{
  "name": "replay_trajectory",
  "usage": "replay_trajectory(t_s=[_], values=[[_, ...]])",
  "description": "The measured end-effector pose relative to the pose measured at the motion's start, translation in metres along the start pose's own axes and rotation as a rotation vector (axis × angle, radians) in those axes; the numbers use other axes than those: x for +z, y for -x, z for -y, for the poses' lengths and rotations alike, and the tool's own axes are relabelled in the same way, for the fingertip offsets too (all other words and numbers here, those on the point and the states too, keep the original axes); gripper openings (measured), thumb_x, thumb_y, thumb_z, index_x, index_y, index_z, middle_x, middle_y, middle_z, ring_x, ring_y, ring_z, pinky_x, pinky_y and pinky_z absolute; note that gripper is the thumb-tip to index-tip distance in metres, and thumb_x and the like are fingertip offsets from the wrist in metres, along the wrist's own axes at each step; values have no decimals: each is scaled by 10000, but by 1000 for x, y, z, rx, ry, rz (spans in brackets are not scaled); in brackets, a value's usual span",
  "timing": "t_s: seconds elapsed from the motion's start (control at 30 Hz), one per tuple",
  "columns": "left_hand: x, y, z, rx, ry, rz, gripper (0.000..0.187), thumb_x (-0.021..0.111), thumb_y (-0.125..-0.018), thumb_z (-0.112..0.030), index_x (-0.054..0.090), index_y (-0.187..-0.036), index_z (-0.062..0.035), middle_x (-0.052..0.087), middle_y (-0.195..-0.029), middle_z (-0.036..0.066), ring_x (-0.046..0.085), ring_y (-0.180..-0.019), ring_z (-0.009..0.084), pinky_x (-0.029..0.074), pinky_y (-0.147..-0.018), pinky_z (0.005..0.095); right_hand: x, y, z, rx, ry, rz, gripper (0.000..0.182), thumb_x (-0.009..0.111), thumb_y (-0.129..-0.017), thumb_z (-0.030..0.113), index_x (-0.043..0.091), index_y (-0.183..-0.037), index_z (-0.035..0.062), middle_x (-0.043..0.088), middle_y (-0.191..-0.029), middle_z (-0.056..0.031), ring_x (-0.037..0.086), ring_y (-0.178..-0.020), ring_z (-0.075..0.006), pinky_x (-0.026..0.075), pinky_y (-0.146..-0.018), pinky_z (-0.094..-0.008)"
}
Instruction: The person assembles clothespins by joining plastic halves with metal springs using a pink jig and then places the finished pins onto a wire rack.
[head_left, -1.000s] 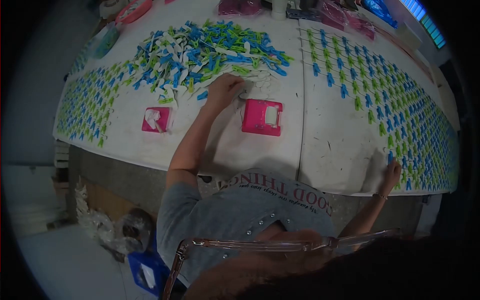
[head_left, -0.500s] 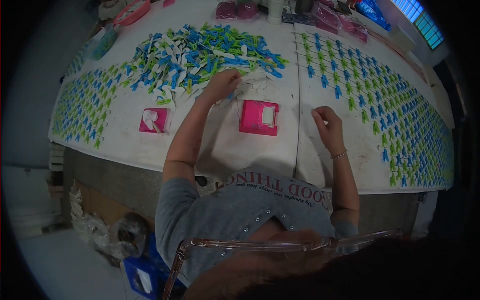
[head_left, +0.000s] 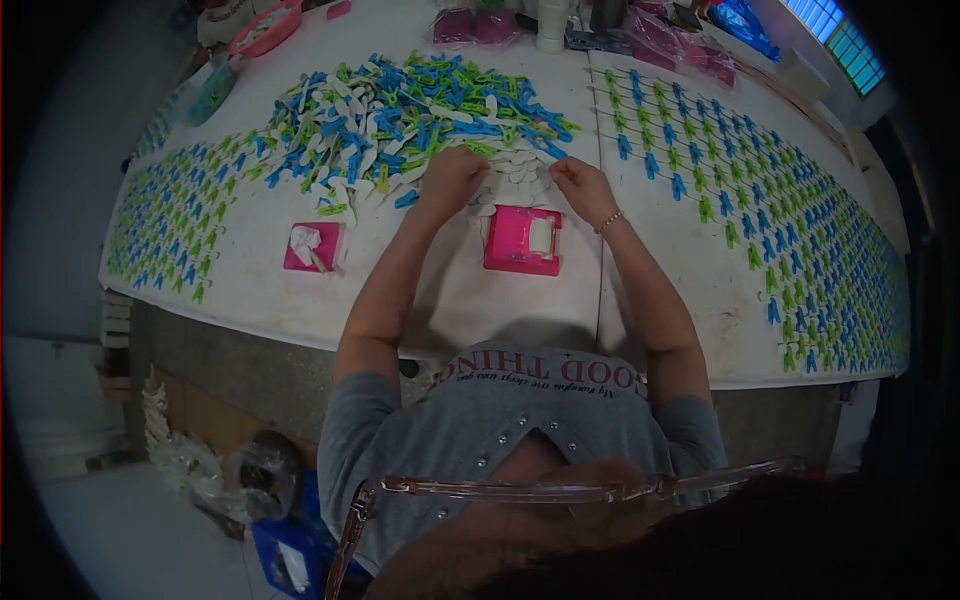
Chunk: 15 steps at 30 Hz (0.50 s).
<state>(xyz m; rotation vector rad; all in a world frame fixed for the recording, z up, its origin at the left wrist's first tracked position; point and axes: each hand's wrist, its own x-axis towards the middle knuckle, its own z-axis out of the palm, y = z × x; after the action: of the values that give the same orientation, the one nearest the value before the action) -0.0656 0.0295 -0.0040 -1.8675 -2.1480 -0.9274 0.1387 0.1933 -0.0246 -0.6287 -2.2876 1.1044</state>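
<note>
My left hand [head_left: 455, 182] has its fingers closed at the near edge of a heap of blue, green and white clips [head_left: 390, 110]. Its fingertips touch or hover by some flat white pieces [head_left: 515, 178]; anything between them is too small to tell. My right hand [head_left: 584, 188], with a bracelet at the wrist, is pinched at the right side of those white pieces, and what it holds cannot be made out. Just below, between the hands, lies a pink device [head_left: 521, 240] with a white part. A pink square tray [head_left: 313, 246] with crumpled white material sits to the left.
Rows of blue and green clips [head_left: 800, 250] cover the right of the table, and more rows [head_left: 170, 215] lie at the left. A pink basin [head_left: 266, 28], a white cup [head_left: 551, 25] and plastic-wrapped pink packs [head_left: 475, 25] stand at the back.
My right hand has moved up and left from the table's right part to the white pieces. My left hand has shifted slightly right and down.
</note>
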Motion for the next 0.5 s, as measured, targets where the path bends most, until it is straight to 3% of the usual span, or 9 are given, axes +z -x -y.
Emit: replay_trajectory(t_s=[0.2, 0.37, 0.5], values=[[35, -35, -18, 118, -240, 38, 154, 718, -721, -232, 697, -837, -133, 587, -888, 37, 548, -905, 239, 394, -783, 392, -8, 40, 0, 131, -157, -85, 157, 607, -880, 153, 634, -959, 19, 655, -763, -84, 597, -672, -139, 480, -636, -263], [48, -40, -12, 52, -243, 103, 153, 714, -704, -229, 705, -830, -142, 590, -889, 29, 538, -913, 227, 376, -807, 381, -3, 60, -4, 142, -232, -123, 158, 608, -880, 148, 635, -953, 11, 644, -743, -73, 571, -645, -121, 469, -620, -255], [52, -41, -2, 143, -274, 24, 111, 687, -684, -214, 698, -773, -149, 599, -847, 21, 548, -908, 217, 390, -789, 374, -3, 61, 3, 111, -205, -134, 159, 608, -880, 147, 636, -948, 5, 638, -734, -82, 568, -633, -125, 468, -616, -255]])
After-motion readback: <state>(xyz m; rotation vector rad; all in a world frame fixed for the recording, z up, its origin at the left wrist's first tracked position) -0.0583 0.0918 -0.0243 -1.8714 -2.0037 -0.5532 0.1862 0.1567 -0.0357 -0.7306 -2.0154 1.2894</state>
